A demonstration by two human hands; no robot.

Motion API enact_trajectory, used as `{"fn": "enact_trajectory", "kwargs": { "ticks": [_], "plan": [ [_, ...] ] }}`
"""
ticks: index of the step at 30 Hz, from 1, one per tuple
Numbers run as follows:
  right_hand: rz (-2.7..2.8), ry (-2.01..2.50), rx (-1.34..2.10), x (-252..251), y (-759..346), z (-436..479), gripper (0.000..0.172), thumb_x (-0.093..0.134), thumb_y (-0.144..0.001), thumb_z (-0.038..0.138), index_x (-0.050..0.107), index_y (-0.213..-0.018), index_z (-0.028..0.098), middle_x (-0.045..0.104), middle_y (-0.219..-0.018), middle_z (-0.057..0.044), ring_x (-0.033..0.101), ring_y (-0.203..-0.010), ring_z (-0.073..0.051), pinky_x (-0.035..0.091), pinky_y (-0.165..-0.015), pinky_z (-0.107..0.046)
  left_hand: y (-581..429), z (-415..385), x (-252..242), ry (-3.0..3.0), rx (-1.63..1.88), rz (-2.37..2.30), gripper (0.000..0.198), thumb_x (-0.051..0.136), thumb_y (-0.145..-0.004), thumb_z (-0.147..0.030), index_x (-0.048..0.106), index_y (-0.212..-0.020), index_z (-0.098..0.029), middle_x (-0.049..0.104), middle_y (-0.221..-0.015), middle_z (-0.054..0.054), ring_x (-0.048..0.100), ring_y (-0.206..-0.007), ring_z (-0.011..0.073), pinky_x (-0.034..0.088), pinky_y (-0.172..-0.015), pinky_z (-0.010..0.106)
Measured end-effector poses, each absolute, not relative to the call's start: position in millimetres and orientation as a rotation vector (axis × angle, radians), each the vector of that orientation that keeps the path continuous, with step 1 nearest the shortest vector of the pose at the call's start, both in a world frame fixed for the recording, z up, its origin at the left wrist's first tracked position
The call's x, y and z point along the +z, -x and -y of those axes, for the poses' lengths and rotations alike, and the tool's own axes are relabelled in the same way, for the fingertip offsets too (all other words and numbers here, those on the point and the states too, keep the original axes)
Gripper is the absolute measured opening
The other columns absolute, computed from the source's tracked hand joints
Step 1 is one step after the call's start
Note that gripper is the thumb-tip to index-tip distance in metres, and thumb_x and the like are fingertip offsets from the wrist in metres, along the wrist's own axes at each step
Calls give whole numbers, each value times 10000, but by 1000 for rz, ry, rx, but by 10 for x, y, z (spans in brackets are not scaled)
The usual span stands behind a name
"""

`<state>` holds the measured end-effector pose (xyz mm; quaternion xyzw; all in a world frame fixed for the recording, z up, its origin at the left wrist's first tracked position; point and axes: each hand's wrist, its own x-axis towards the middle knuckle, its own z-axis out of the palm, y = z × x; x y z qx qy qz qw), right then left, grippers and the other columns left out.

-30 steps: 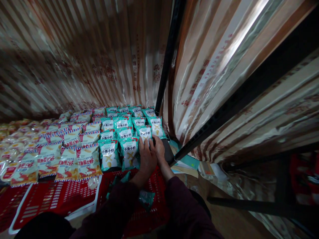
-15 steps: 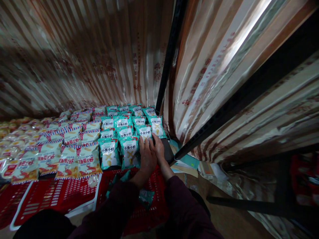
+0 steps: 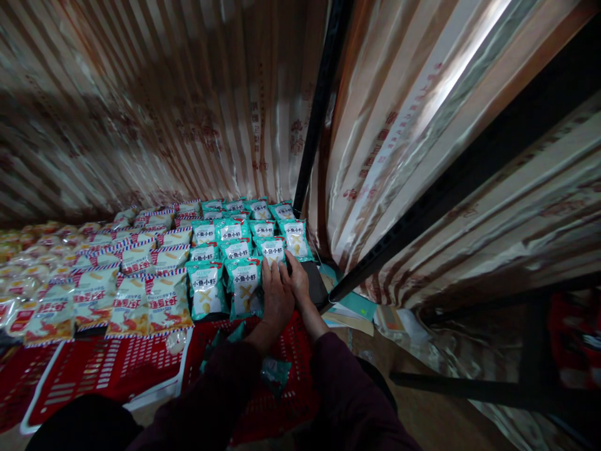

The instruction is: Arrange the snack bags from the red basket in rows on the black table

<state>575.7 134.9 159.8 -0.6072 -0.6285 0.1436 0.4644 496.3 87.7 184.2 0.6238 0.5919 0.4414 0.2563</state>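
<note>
A teal and white snack bag [image 3: 273, 248] stands tilted back in the right-hand column of matching bags. At its lower front is my left hand [image 3: 277, 300], fingers closed against the bag. My right hand [image 3: 298, 282] grips the same bag by its lower right side, close to the left hand. Just left of my left hand stands another teal snack bag [image 3: 245, 287], with one more teal bag [image 3: 205, 290] beside it. The lower part of the bag between my hands is hidden by my fingers.
Rows of striped-edge snack bags [image 3: 166, 300] and round clear packs [image 3: 35, 270] fill the left. Below my arms is a red basket [image 3: 298, 376] with several teal bags inside. A black shelf post [image 3: 370, 266] slants close on the right, before curtains [image 3: 225, 81].
Almost nothing differs. Both hands stay at the same bag, and the view has shifted very slightly.
</note>
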Motion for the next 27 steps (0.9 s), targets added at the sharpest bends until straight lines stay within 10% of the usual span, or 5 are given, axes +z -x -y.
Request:
{"fn": "enact_trajectory", "kwargs": {
  "ticks": [15, 27],
  "plan": [
    [1525, 1468, 287, 1528, -5717, -1353, 480, 424, -861, 329, 515, -1290, 135, 585, -1276, -138, 532, -1194, -241, 424, -1027, -423, -4948, -748, 1867, -1814, 1170, -1562, 599, 353, -800, -62, 354, -1397, -116, 298, -1507, 154, 65, -1449, 231, 184, -1180, 478],
    [1695, 1451, 142, 1510, -5630, -1309, 568, 372, -881, 257, 302, -1424, 108, 423, -1418, -184, 363, -1346, -250, 348, -1083, -472, -4751, -1263, 2435, -2064, 1071, -1677, 382, 392, -817, -121, 647, -1100, -106, 530, -1332, 148, 419, -1296, 244, 305, -1127, 428]
  ]
}}
